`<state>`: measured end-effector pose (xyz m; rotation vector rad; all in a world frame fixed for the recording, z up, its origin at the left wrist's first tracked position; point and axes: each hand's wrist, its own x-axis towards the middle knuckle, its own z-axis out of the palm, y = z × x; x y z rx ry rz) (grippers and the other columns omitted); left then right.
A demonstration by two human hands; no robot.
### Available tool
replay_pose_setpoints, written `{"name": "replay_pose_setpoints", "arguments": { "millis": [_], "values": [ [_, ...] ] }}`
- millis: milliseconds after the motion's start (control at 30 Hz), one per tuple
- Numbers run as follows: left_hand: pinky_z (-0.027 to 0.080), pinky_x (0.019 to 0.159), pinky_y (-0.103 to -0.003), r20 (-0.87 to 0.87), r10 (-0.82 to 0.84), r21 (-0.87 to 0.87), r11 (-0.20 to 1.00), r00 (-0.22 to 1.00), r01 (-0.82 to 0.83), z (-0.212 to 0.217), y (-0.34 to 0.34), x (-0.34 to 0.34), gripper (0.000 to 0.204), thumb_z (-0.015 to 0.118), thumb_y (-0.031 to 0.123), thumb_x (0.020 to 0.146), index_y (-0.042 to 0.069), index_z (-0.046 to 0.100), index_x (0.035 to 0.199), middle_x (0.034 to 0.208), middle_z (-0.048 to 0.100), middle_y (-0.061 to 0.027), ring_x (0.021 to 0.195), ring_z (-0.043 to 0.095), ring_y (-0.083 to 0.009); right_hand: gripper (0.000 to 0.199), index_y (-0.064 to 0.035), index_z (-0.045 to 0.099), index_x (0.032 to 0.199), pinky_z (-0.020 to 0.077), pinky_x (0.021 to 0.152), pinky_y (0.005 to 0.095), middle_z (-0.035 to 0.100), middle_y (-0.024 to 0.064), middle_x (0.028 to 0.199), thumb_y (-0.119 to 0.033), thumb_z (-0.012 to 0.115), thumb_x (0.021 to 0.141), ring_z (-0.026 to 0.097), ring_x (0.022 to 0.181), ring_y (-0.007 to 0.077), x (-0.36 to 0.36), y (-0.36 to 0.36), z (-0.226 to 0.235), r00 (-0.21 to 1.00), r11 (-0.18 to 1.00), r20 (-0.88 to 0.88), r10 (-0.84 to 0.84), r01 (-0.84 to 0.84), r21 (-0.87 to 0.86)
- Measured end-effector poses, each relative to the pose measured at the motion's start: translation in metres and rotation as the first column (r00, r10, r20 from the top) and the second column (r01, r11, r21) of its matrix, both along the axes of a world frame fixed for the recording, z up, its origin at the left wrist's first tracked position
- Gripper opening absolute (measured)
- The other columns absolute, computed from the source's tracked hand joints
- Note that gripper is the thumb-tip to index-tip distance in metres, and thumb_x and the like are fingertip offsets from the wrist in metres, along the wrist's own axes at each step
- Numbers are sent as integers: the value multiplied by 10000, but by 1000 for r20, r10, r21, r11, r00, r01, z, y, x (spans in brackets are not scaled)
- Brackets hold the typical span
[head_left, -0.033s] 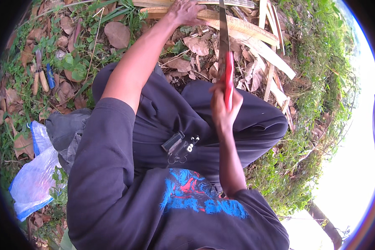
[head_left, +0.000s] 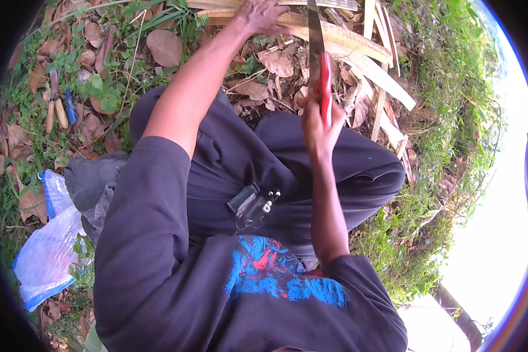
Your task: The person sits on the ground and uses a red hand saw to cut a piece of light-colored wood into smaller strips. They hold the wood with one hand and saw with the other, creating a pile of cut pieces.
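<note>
My right hand (head_left: 322, 126) is closed round the red handle of a handsaw (head_left: 326, 76), whose dark blade points away from me and crosses the pale wooden strip (head_left: 346, 39). The far end of the blade runs out of the top of the view. To the left of the blade, my left hand (head_left: 258, 16) grips the same strip from above, with its arm stretched forward. Other pale strips (head_left: 378, 79) lie under and beside this one, over dry leaves. Whether the teeth have cut into the wood cannot be made out.
My bent legs (head_left: 264, 146) in dark trousers lie between me and the wood; a small dark case (head_left: 243, 198) rests on them. On the left are wooden-handled tools (head_left: 57, 114), a blue-handled tool (head_left: 71, 107), a dark cloth-like bundle (head_left: 94, 179) and a white-and-blue plastic bag (head_left: 50, 252).
My right hand has pushed the handsaw forward, away from me, and its forearm has followed. My left hand and the wooden strip look unmoved.
</note>
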<state>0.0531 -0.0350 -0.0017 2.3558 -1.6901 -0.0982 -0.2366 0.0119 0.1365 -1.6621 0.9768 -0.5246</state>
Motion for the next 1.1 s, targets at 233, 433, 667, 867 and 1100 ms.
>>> {"name": "replay_pose_setpoints", "arguments": {
  "millis": [233,433,667,867,1100],
  "values": [
    [403,1019,-579,37,27,-92,995,999,-24,-8,11,-1,731,702,612,745,175,558,1313,1299,572,-152,1206,545,-364,155,42,623,761,354,499,221,534,-19,601,2,527,875,478,535,38,-56,70,8,1000,999,21,-21,20,48],
    [420,1008,-575,-139,32,123,992,990,-15,18,-7,4,701,653,641,757,171,609,1275,1300,599,-157,1229,542,-368,177,28,648,784,336,470,229,512,-32,578,-37,556,920,432,510,30,13,-12,-14,999,999,31,-23,24,-36],
    [303,1108,-628,-6,35,129,991,999,-34,9,6,8,837,555,748,781,215,497,1424,1425,512,-143,1334,465,-346,133,37,633,757,416,530,247,575,13,619,-4,545,847,519,547,77,-23,35,-7,1000,999,15,-17,16,40],
    [289,1108,-657,74,53,88,994,996,-60,2,6,5,903,428,873,776,249,508,1424,1409,546,-121,1340,468,-349,135,28,599,727,407,518,249,545,10,587,14,544,849,496,540,61,-4,40,-13,992,996,102,-68,62,59],
    [276,1109,-655,32,38,66,997,999,-40,9,-1,0,896,458,867,769,240,533,1406,1405,548,-119,1338,465,-342,181,33,575,740,378,469,282,502,21,530,-76,561,884,450,492,74,28,-22,-14,1000,1000,-20,-19,19,-21]
  ]
}}
